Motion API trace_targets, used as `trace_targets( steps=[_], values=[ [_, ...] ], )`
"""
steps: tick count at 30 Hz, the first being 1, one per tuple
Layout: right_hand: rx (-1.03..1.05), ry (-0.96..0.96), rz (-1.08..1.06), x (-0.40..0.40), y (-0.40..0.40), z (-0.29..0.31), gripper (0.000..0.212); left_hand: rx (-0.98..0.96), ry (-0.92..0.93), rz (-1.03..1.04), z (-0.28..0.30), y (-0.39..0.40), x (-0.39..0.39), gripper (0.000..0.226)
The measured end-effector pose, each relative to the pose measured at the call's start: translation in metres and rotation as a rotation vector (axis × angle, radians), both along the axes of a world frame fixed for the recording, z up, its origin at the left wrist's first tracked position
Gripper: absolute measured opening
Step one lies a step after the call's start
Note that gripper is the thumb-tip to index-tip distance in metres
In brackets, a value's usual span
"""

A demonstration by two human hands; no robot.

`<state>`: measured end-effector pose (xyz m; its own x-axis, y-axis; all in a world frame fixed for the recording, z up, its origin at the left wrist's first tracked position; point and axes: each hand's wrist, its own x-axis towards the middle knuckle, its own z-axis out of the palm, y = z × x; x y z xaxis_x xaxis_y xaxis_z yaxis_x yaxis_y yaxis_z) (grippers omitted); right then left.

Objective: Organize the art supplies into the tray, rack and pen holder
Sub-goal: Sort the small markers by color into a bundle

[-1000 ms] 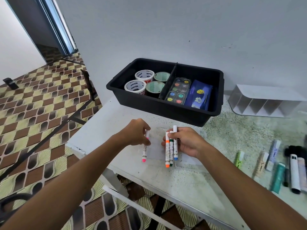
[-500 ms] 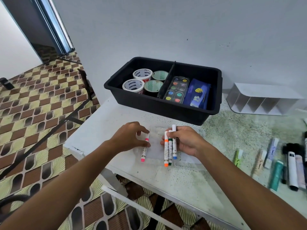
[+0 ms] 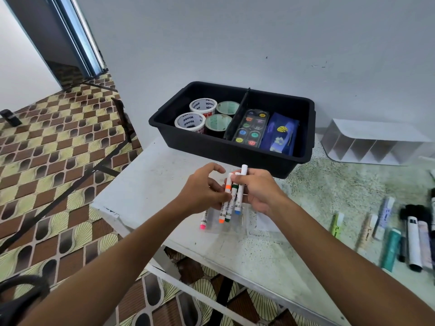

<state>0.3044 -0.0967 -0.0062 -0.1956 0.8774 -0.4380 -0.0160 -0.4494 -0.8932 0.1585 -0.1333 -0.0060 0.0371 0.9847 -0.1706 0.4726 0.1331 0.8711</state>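
My right hand (image 3: 260, 190) grips three white markers with orange (image 3: 226, 203), green (image 3: 231, 205) and blue (image 3: 239, 198) ends, held just above the table. My left hand (image 3: 202, 191) is against them: its thumb lies on the orange marker and its fingers curl behind the bundle. A pink-ended marker (image 3: 203, 220) lies on the table below my left hand, its upper part hidden. The black tray (image 3: 211, 147) behind holds tape rolls (image 3: 190, 121), a paint palette (image 3: 251, 128) and a blue pouch (image 3: 280, 135). The white rack (image 3: 376, 142) stands at the right.
A clear plastic sleeve (image 3: 235, 224) lies under the markers. Several more markers and pens (image 3: 390, 234) lie along the table's right side. The table's front edge (image 3: 211, 262) and left corner are close, with patterned floor beyond.
My left hand left the pink marker on the table and moved right to the bundle. My right hand lifted the three markers up and slightly left.
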Motion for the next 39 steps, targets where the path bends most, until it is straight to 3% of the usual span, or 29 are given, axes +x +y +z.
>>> trace_targets(
  steps=[3,21,31,33,35,39],
  values=[
    [0.007,0.007,-0.023,0.003,0.002,0.0,0.011,-0.028,0.107,-0.046,0.002,0.003,-0.008,0.062],
    [-0.077,0.049,0.013,0.013,-0.002,-0.014,0.01,0.037,0.632,-0.228,-0.016,0.011,-0.022,0.057],
    [-0.105,0.085,0.012,0.014,-0.005,-0.016,0.015,0.136,0.732,-0.27,-0.024,0.012,-0.034,0.062],
    [-0.107,0.108,0.011,0.013,-0.005,-0.015,0.015,0.216,0.66,-0.251,-0.022,0.011,-0.034,0.052],
    [-0.096,0.119,0.017,0.012,-0.006,-0.014,0.015,0.289,0.473,-0.186,-0.017,0.007,-0.027,0.034],
    [-0.046,0.098,0.028,0.008,-0.006,-0.01,0.015,0.229,0.157,-0.152,-0.008,-0.001,-0.005,0.024]
  ],
)
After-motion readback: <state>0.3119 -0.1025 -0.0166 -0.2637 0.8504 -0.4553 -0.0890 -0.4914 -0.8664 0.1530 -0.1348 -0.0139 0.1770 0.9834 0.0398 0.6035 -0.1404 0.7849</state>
